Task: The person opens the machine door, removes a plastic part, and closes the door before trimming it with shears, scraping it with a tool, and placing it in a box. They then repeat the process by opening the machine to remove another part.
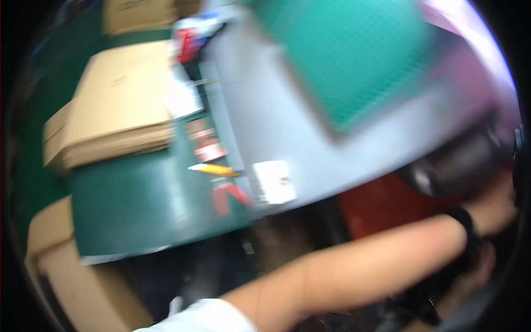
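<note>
My left forearm crosses the lower part of the picture from a white sleeve, with a black band at the wrist. My left hand (496, 200) is at the far right rim, blurred and partly cut off, beside a dark rounded shiny thing (453, 166), perhaps a seat. Its fingers do not show clearly. Just below the wrist is a blurred skin-coloured shape, seemingly my right hand (480, 270), among dark things. Whether either hand holds anything is hidden by blur and the picture's edge.
Red-handled pliers or snips (228, 195), a yellow pen-like tool (214, 169) and a white card (275, 181) lie near the table edge. A green gridded mat (354, 61) is on the grey table (249, 99). Stacked flat cardboard (124, 83) lies on the green tabletop (133, 199).
</note>
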